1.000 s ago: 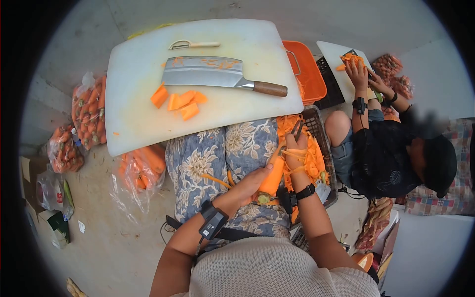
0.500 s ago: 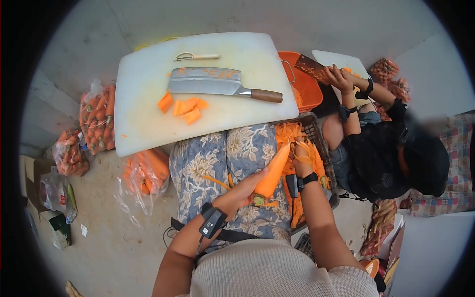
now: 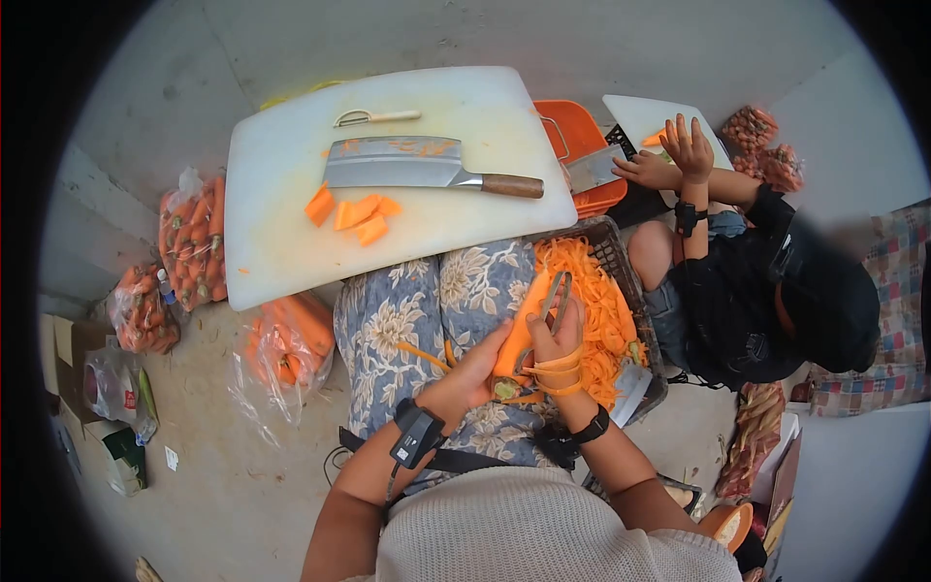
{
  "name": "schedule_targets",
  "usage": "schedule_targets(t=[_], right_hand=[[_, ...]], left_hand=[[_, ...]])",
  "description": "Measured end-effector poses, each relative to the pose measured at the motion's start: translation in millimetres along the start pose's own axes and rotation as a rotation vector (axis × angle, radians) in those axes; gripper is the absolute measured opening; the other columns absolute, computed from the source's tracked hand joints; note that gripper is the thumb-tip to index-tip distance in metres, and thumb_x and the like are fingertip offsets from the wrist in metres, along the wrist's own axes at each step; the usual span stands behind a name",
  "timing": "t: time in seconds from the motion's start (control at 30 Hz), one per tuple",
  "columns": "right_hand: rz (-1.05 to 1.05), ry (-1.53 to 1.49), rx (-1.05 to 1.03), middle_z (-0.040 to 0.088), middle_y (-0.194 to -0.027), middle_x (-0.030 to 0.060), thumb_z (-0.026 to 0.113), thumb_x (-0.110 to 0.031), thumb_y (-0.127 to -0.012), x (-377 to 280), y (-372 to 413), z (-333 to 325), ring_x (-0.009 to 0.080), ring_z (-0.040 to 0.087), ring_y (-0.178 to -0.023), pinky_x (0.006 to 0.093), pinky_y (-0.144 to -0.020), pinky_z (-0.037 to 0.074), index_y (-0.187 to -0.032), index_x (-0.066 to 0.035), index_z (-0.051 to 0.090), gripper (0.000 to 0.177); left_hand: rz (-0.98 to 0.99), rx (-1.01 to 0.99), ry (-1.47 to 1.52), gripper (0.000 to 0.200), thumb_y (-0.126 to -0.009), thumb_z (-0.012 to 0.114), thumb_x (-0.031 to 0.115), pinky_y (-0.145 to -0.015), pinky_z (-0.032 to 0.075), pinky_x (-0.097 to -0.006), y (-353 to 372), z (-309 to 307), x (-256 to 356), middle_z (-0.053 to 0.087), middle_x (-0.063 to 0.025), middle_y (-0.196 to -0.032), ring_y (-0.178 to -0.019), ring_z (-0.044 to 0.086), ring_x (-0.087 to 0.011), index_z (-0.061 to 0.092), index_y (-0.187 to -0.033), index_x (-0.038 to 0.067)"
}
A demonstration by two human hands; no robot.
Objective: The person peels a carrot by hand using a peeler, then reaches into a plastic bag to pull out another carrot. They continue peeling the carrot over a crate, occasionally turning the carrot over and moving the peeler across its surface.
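Observation:
Over my lap, my left hand (image 3: pixel 482 367) is wrapped round a large carrot (image 3: pixel 515 347), its stem end toward me. In my right hand (image 3: pixel 562 335) is a peeler (image 3: pixel 557 299), held against the carrot's right side. Orange peel strips (image 3: pixel 558 374) hang across the back of the right hand. Close by on the right, a dark crate (image 3: pixel 648 354) holds a heap of carrot peelings (image 3: pixel 593 315). Beyond my knees lies a white cutting board (image 3: pixel 276 179), bearing a cleaver (image 3: pixel 398 163), a second peeler (image 3: pixel 383 117) and several carrot chunks (image 3: pixel 357 215).
Bags of carrots (image 3: pixel 194 233) stand on the floor to the left, with another bag (image 3: pixel 288 339) beside my knee. An orange bin (image 3: pixel 572 131) is behind the crate. At the right sits another person (image 3: pixel 747 291), a cleaver (image 3: pixel 593 170) by one hand and a small board (image 3: pixel 655 112) alongside.
My right hand has come up from the peelings and toward me, bringing the peeler onto the carrot. The left hand keeps its hold. The other person's hands have moved apart and their cleaver is lower.

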State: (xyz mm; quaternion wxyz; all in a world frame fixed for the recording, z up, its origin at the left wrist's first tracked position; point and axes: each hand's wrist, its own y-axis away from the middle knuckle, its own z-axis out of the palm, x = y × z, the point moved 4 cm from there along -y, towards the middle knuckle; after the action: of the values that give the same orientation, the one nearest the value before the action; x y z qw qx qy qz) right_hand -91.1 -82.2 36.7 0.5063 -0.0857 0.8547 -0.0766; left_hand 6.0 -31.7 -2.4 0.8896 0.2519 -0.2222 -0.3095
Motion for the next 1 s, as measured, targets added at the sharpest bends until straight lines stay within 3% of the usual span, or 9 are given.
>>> schedule_targets(t=[0.07, 0.13, 0.47, 0.53, 0.7, 0.77, 0.83, 0.93, 1.0], right_hand=[[0.054, -0.067, 0.006, 0.042, -0.109, 0.0211, 0.061, -0.011, -0.071, 1.0, 1.7, 9.6, 0.0328, 0.043, -0.102, 0.0382, -0.086, 0.037, -0.094, 0.005, 0.046, 0.031], [-0.070, 0.100, -0.001, 0.043, -0.107, 0.0228, 0.060, -0.011, -0.071, -6.8, -1.1, 13.3, 0.0349, 0.043, -0.103, 0.0380, -0.085, 0.038, -0.091, 0.006, 0.046, 0.031], [-0.087, 0.135, 0.072, 0.044, -0.104, 0.0233, 0.060, -0.012, -0.070, 3.5, -26.2, 22.4, 0.0361, 0.043, -0.102, 0.0381, -0.085, 0.037, -0.091, 0.006, 0.046, 0.031], [0.070, 0.110, 0.071, 0.044, -0.101, 0.0225, 0.059, -0.013, -0.070, 22.9, -38.2, 22.5, 0.0352, 0.043, -0.096, 0.0387, -0.084, 0.037, -0.091, 0.007, 0.046, 0.031], [0.031, 0.161, 0.053, 0.046, -0.095, 0.0204, 0.059, -0.015, -0.071, 33.1, -51.8, 25.1, 0.0325, 0.044, -0.092, 0.0387, -0.081, 0.037, -0.088, 0.006, 0.047, 0.029], [0.033, 0.172, 0.036, 0.046, -0.093, 0.0200, 0.058, -0.015, -0.071, 37.4, -57.7, 25.3, 0.0319, 0.044, -0.091, 0.0387, -0.080, 0.037, -0.086, 0.005, 0.047, 0.028], [0.185, 0.115, 0.125, 0.044, -0.080, 0.0082, 0.058, -0.015, -0.073, 68.6, -68.9, 20.9, 0.0185, 0.048, -0.067, 0.0333, -0.058, 0.042, -0.080, -0.001, 0.046, 0.020], [0.054, 0.207, 0.154, 0.041, -0.075, 0.0049, 0.058, -0.016, -0.072, 99.1, -86.2, 18.8, 0.0127, 0.044, -0.054, 0.0298, -0.046, 0.038, -0.072, -0.004, 0.042, 0.020], [0.157, 0.019, 0.186, 0.041, -0.070, 0.0044, 0.058, -0.016, -0.071, 120.5, -89.0, 24.0, 0.0112, 0.041, -0.050, 0.0288, -0.045, 0.036, -0.069, -0.005, 0.041, 0.021]], left_hand=[[-0.057, -0.001, -0.010, 0.049, -0.089, 0.034, 0.053, -0.039, 0.045, -0.0295, 6.1, 3.9, 1.5, 0.060, -0.0062, -0.077, -0.055, 0.058, -0.0157, 0.050, -0.105, 0.010], [-0.051, -0.019, -0.049, 0.048, -0.088, 0.035, 0.053, -0.038, 0.044, -0.0276, 3.7, -0.6, 4.1, 0.060, -0.0058, -0.075, -0.052, 0.057, -0.0154, 0.050, -0.105, 0.010], [-0.070, -0.006, -0.080, 0.046, -0.087, 0.040, 0.054, -0.033, 0.039, -0.0232, 1.9, 0.3, 14.3, 0.055, -0.0087, -0.062, -0.040, 0.051, -0.0152, 0.050, -0.097, 0.010], [-0.070, -0.001, -0.084, 0.046, -0.087, 0.040, 0.054, -0.034, 0.039, -0.0235, -1.7, -3.3, 11.1, 0.054, -0.0093, -0.061, -0.040, 0.050, -0.0156, 0.050, -0.095, 0.010], [-0.074, -0.037, -0.087, 0.048, -0.086, 0.042, 0.055, -0.035, 0.041, -0.0246, -1.1, -5.0, 12.7, 0.053, -0.0104, -0.060, -0.043, 0.051, -0.0167, 0.050, -0.092, 0.008], [-0.079, -0.033, -0.105, 0.049, -0.085, 0.045, 0.054, -0.038, 0.044, -0.0261, -4.0, -8.7, 10.8, 0.053, -0.0071, -0.070, -0.051, 0.054, -0.0146, 0.049, -0.097, 0.006], [-0.058, -0.033, -0.138, 0.050, -0.085, 0.046, 0.054, -0.039, 0.044, -0.0259, -5.7, -10.1, 7.1, 0.053, -0.0068, -0.072, -0.052, 0.054, -0.0142, 0.049, -0.099, 0.006], [-0.036, -0.028, -0.175, 0.052, -0.084, 0.046, 0.055, -0.040, 0.044, -0.0252, -6.2, -10.0, 6.2, 0.053, -0.0063, -0.074, -0.053, 0.055, -0.0136, 0.049, -0.102, 0.006], [-0.031, -0.029, -0.178, 0.053, -0.084, 0.047, 0.055, -0.040, 0.044, -0.0247, -6.4, -10.0, 6.7, 0.054, -0.0061, -0.076, -0.053, 0.055, -0.0132, 0.049, -0.103, 0.005]])
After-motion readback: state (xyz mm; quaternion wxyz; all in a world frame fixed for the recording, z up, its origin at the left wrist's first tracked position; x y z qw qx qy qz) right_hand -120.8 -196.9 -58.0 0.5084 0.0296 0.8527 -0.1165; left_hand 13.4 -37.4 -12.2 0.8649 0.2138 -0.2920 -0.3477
